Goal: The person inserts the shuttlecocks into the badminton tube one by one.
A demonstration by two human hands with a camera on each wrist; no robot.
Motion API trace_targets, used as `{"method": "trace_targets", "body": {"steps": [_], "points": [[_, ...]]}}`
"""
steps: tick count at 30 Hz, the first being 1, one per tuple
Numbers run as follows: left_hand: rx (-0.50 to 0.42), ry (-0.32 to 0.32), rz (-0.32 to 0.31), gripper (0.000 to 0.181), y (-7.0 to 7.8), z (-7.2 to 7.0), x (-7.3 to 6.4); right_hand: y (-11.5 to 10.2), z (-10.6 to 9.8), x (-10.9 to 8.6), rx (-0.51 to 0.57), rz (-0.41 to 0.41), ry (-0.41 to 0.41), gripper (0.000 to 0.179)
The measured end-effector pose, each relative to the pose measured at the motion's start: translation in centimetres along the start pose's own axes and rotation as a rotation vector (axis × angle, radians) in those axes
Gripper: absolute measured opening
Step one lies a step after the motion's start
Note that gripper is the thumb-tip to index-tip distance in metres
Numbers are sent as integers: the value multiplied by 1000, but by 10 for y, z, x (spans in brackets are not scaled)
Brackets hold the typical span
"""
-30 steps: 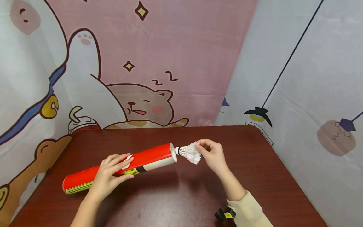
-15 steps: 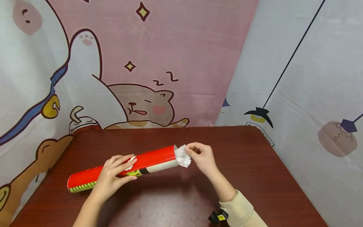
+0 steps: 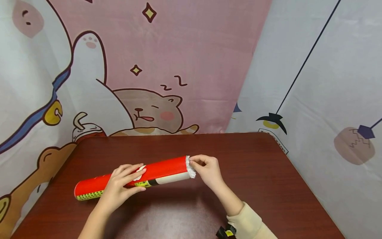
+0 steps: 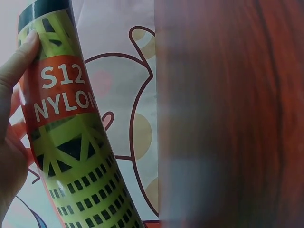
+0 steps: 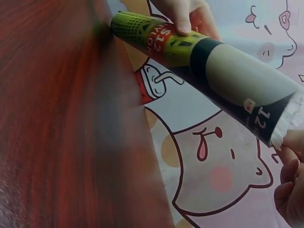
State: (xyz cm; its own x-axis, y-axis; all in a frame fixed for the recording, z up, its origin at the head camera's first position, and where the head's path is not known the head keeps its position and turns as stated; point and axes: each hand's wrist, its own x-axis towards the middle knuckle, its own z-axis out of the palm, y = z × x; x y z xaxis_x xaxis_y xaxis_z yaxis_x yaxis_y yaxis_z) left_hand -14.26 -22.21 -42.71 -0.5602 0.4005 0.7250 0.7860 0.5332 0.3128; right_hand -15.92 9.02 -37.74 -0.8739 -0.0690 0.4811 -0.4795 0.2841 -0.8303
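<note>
A long red tube (image 3: 167, 167) with a green, black and white printed side slants over the table, its right end higher. My left hand (image 3: 117, 186) grips it around the middle; "S12 NYLON" shows on the tube (image 4: 66, 90) in the left wrist view. At the tube's right mouth, the white feathered skirt of a shuttlecock (image 3: 191, 167) sticks out slightly; its cork end is hidden inside. The thumb and fingers of my right hand (image 3: 209, 171) pinch the skirt's edge. In the right wrist view the shuttlecock (image 5: 290, 118) fills the tube's opening.
A dark red-brown wooden table (image 3: 253, 166) lies beneath both hands. A cloth backdrop (image 3: 209, 66) with cartoon animals hangs right behind its far edge. A black device (image 3: 225, 231) with a yellow mark sits by the right sleeve.
My right hand has moved left, taking the shuttlecock from outside the tube's mouth to nearly all inside. The tube has shifted slightly right, still in my left hand.
</note>
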Motion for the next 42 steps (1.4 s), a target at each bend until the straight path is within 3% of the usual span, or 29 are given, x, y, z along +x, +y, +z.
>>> {"method": "trace_targets", "body": {"steps": [8, 19, 24, 28, 34, 38, 42], "points": [[-1, -12, -10, 58, 1, 1, -1, 1, 6, -3, 10, -16, 20, 10], [3, -4, -5, 56, 1, 3, -2, -2, 18, -7, 13, -100, -3, 21], [-6, -7, 1, 58, 1, 3, -2, -3, 19, -8, -1, -95, -35, 22], [-4, -10, 10, 64, 0, 4, -2, -3, 14, -8, -3, -38, -84, 20], [-4, -13, 8, 68, 0, 6, 0, 14, 7, -9, 7, 11, -125, 23], [-8, -18, 11, 67, 0, 6, 1, 34, 5, -9, -22, -33, -98, 26], [-14, -35, -23, 65, 0, 6, 1, 37, -2, -7, -46, -106, -85, 26]]}}
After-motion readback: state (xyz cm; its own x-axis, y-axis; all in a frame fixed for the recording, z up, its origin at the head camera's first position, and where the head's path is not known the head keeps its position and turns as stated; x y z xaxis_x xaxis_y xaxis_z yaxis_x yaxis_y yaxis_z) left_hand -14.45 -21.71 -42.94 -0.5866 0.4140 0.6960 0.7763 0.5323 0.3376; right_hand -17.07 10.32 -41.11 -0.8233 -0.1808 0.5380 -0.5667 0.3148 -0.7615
